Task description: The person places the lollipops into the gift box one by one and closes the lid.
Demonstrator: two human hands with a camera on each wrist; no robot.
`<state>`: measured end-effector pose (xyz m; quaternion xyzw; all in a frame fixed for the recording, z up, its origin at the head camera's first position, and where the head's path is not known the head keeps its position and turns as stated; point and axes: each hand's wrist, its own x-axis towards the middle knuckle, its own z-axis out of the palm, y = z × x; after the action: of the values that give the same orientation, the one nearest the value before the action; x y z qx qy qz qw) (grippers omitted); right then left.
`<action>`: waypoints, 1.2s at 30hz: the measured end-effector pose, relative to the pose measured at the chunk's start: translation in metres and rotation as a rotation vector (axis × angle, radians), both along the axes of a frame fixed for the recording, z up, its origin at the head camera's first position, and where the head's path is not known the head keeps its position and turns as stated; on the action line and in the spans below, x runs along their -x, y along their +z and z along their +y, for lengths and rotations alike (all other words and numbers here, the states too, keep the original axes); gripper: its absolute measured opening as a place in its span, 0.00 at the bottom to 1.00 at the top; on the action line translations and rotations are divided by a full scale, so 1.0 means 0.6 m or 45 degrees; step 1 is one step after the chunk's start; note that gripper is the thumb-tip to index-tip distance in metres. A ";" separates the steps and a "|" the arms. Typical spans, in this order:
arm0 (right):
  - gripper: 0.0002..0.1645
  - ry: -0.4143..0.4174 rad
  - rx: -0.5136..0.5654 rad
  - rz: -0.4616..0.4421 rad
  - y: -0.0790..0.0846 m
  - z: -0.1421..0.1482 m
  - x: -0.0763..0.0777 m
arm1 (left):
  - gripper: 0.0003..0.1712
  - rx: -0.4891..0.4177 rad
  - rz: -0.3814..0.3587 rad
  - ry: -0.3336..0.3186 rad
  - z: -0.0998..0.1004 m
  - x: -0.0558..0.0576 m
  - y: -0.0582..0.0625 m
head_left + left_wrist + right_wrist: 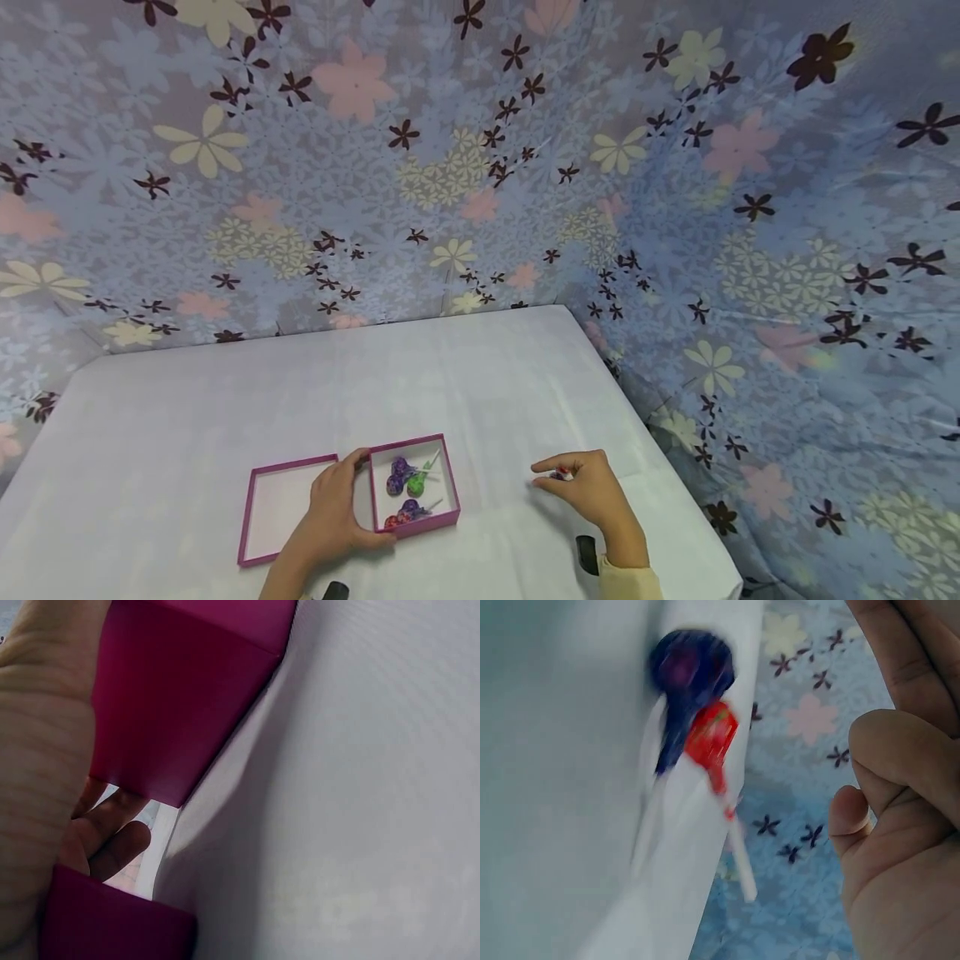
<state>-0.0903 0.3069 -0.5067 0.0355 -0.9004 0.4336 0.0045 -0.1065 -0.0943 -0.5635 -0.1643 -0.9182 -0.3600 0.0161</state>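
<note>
My left hand (330, 508) spans the left side of a pink-rimmed box (422, 526), thumb along its near wall and fingers at the far left corner. Purple (401, 467), green (416, 484) and red (397, 519) lollipops lie inside. In the left wrist view, the fingers (124, 851) curl past the box's pink wall (165, 697). Right of the box, my right hand (588, 483) hovers around more lollipops, thumb and forefinger apart. A blue lollipop (692, 667) and a red lollipop (712, 735) appear beside the right hand (907, 802), with space between them and the visible fingers.
Left of the box lies a second shallow pink-rimmed tray or lid (273, 508), partly behind my left forearm. The table has a white cover (337, 383). Floral cloth (375, 167) hangs behind it and along its right edge.
</note>
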 end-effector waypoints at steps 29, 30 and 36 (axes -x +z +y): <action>0.16 -0.172 0.008 -0.042 -0.049 0.046 -0.009 | 0.82 -0.007 -0.078 -0.002 -0.002 -0.004 0.001; 0.16 -0.181 -0.016 -0.027 -0.050 0.046 -0.008 | 0.82 -0.006 -0.080 -0.001 -0.002 -0.004 0.002; 0.17 -0.219 -0.113 -0.018 -0.051 0.050 -0.005 | 0.82 -0.007 -0.068 -0.003 -0.002 -0.004 0.002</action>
<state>-0.0875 0.3369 -0.5376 -0.0450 -0.9185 0.3914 0.0338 -0.1042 -0.0955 -0.5625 -0.1555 -0.9172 -0.3667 -0.0085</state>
